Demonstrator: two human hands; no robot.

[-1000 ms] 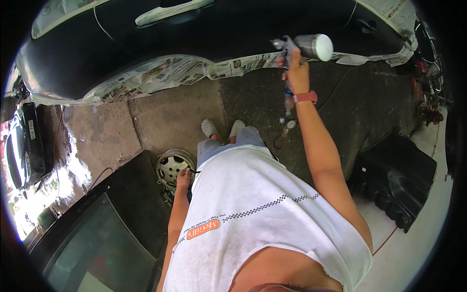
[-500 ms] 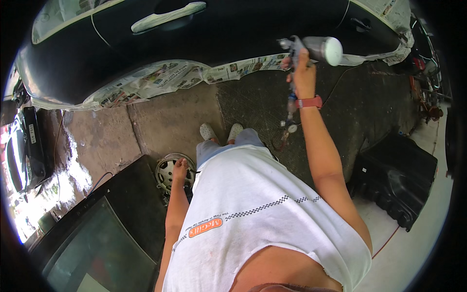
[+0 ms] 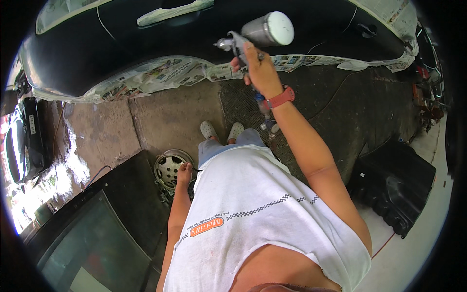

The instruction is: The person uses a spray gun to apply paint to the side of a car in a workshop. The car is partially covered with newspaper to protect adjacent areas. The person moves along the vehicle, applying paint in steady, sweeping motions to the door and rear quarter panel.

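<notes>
My right hand (image 3: 262, 72), with a red watch on the wrist, is closed around the grip of a spray gun (image 3: 237, 46). The gun's nozzle points left, close to the black car side (image 3: 175, 44). A silver paint cup (image 3: 258, 31) with a white lid sits tilted on the gun. Below the grip hangs a fitting with a round gauge (image 3: 275, 127). By my left hip, my left hand (image 3: 185, 173) is curled; a short dark strip shows beside it, and what the fingers hold, if anything, is unclear. A wheel (image 3: 167, 168) lies behind that hand.
Newspaper masking (image 3: 175, 75) runs along the car's lower edge; one door handle (image 3: 170, 13) is taped over. An air hose (image 3: 335, 95) crosses the dark floor. At lower left stands a black panel with glass (image 3: 92, 243); a black moulded part (image 3: 396, 182) lies at right.
My right hand has swept the spray gun leftward along the car side, with the cup tilting more. My left hand stays by my hip, nearly unmoved.
</notes>
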